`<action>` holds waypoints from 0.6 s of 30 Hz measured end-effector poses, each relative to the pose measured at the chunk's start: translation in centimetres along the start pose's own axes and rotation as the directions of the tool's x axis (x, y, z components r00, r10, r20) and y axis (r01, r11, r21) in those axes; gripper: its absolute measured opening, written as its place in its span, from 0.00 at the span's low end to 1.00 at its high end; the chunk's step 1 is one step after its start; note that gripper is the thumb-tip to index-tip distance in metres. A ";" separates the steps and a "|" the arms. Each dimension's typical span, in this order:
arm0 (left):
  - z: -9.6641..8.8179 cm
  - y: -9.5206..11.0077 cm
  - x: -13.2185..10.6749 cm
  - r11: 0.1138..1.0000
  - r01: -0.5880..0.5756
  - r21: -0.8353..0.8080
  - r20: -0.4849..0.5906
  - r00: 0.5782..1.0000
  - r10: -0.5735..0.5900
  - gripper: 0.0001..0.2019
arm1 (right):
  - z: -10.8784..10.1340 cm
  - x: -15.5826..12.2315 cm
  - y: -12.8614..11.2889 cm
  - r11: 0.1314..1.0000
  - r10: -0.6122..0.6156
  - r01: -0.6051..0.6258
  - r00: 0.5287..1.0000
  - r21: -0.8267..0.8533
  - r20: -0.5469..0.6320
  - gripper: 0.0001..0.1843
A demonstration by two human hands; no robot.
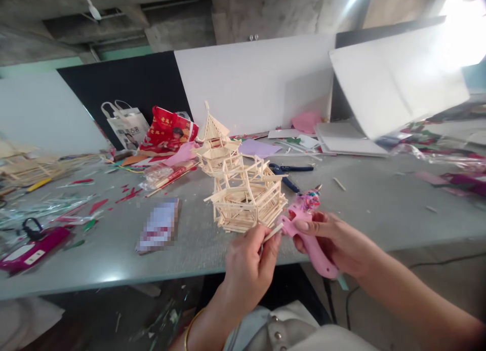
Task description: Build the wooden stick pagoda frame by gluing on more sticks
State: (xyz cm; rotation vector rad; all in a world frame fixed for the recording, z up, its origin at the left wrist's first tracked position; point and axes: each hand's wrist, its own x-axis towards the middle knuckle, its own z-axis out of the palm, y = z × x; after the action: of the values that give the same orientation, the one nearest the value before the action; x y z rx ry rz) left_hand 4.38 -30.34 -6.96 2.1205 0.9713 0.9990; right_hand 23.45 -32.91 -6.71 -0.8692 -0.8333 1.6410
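Note:
Between the fingers of my left hand (252, 260) is a short, pale wooden stick (274, 232), pinched near the table's front edge. My right hand (336, 234) is wrapped round a pink hot glue gun (314, 249). Its nozzle points up and away from me, and colourful bits cover the front part. The gun's body is close to the stick; whether they touch I cannot tell. Just beyond my hands stands a pagoda-like model (246, 199) built of thin wooden sticks, with a pointed roofed tower at its left rear.
Dark-handled pliers (290, 173) lie behind the glue gun. Left of the model is a blurred packet (158, 225), and farther left a magenta glue gun (36, 247). A red bag (169, 130), paper scraps and white boards (349, 138) line the back.

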 end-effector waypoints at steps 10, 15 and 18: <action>-0.2 0.4 1.8 0.953 0.126 -0.276 0.177 0.981 -0.078 0.16 | 0.5 -1.3 -0.7 0.990 -0.068 0.054 0.992 -0.131 -0.107 0.15; 1.0 0.4 1.5 0.760 0.329 -0.561 0.317 0.933 -0.170 0.15 | 0.9 -2.1 -0.8 0.944 -0.223 0.187 0.969 -0.271 -0.107 0.14; 0.9 0.5 1.0 0.819 0.270 -0.506 0.273 0.951 -0.145 0.14 | 1.0 -2.6 -0.5 0.925 -0.265 0.222 0.958 -0.309 -0.108 0.15</action>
State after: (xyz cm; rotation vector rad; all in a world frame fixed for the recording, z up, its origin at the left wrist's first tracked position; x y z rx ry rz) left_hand 5.75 -30.03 -6.72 1.5707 0.6877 0.7848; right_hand 23.28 -35.40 -5.41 -1.0338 -1.0534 1.2370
